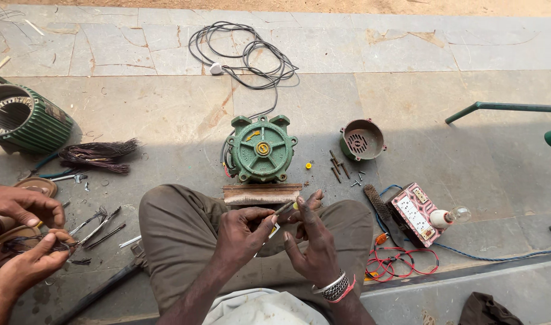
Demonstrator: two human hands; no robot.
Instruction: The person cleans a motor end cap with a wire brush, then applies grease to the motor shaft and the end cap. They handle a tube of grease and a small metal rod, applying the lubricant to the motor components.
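- At the centre of the head view, my left hand (242, 235) and right hand (311, 241) meet above my crossed legs, close together.
- Left grip: fingers clenched on a small yellow and white part (274, 229), held between thumb and fingertips.
- Right grip: fingers closed round a thin tool (286, 209) with a pale yellow end, its tip pointing at the small part. I cannot tell what kind of tool it is.
- The right wrist carries metal bangles and a red thread.
- Just beyond my knees, a green motor (261, 149) stands on the stone floor (167, 108), end cover facing up, with a rusty metal block (261, 194) lying across its near side.
- A black cable (245, 54) runs from the motor to a loose coil farther away.
- To the right of the motor lie a green fan cover (361, 139), several loose bolts (338, 167) and a small yellow cap (308, 165).
- Near my right knee sit a wire brush (376, 201), a red and white switch board (415, 214) with a bulb (453, 216), and red wire (402, 260).
- At the left edge, another person's hands (23, 235) hold dark wire strands; a green motor housing (24, 119) and a bundle of copper wire (98, 155) lie beyond them.
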